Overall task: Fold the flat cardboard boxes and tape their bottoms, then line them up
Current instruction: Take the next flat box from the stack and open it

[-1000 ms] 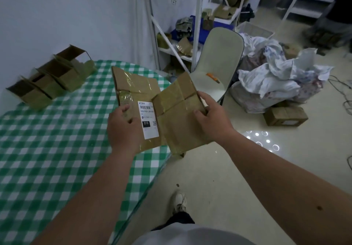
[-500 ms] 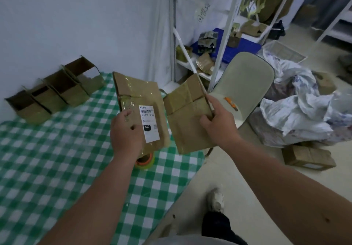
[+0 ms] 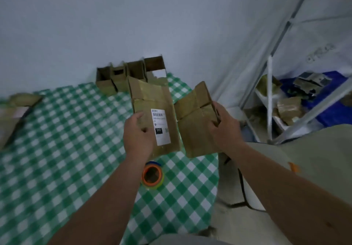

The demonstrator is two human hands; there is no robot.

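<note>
My left hand (image 3: 138,133) grips a flat brown cardboard box (image 3: 152,100) with a white shipping label, held upright above the table. My right hand (image 3: 222,125) grips a second flat brown box (image 3: 194,123) by its right edge, just to the right of the first. The two flat boxes almost touch at their inner edges. A row of several folded open boxes (image 3: 131,73) stands against the wall at the back of the table. A roll of tape (image 3: 152,175) with an orange core lies on the cloth below my left wrist.
The table carries a green and white checked cloth (image 3: 66,140). More flat cardboard (image 3: 17,111) lies at the far left. A pale chair (image 3: 304,164) stands right of the table. A white metal shelf (image 3: 270,100) with cardboard scraps and a blue bin fills the right corner.
Both hands have carried the two flat boxes over the table, and the boxes have moved slightly apart. The view swung left toward the wall, bringing the tape roll and the folded boxes nearer the middle.
</note>
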